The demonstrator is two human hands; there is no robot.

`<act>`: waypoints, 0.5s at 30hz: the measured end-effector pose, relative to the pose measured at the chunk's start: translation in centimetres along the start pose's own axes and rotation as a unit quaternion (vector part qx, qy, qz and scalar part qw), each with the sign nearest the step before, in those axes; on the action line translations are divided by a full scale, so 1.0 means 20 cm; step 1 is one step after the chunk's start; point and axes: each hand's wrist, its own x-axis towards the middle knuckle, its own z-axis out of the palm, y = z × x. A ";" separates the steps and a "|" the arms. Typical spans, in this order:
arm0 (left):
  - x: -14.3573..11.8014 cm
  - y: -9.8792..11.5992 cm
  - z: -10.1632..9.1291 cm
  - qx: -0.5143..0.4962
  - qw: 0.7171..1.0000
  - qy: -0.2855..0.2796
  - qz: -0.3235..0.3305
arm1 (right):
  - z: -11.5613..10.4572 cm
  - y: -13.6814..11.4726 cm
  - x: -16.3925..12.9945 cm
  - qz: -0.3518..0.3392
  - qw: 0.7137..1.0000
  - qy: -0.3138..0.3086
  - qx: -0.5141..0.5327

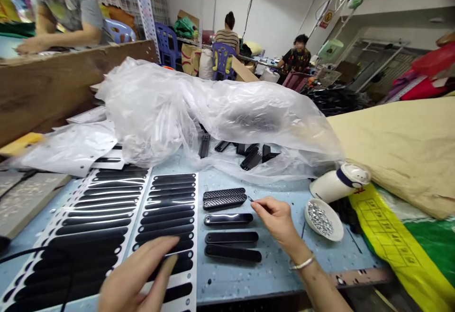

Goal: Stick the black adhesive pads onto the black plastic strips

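Observation:
My left hand [138, 276] is low over a white sheet [195, 203] lined with black rounded strips [174, 207]. Its thumb and index finger are a little apart, with black strip showing between them. My right hand [275, 217] pinches a small thin dark piece [250, 199], too small to name, at the right end of a pair of textured black bars [224, 198]. Below that pair lie a glossy black bar [228, 219] and two smooth black bars [232, 253], all with rounded ends. A bracelet is on my right wrist.
A white bowl of small silvery parts [322, 219] and a white bottle [337, 182] stand at right. Clear plastic [227, 108] covers the back, with black pieces [250, 156] beneath its edge. Another strip sheet [103, 208] lies at left. Several people work beyond.

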 end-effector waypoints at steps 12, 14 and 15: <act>0.32 0.06 0.28 -0.044 0.982 -0.185 0.015 | 0.01 -0.02 -0.07 -0.088 0.990 -0.099 -0.050; 0.35 0.09 0.26 -0.068 0.986 -0.154 -0.009 | 0.01 -0.03 -0.06 -0.111 0.988 -0.076 -0.071; 0.38 0.11 0.26 -0.082 0.985 -0.149 -0.029 | 0.01 -0.04 -0.05 -0.127 0.986 -0.070 -0.087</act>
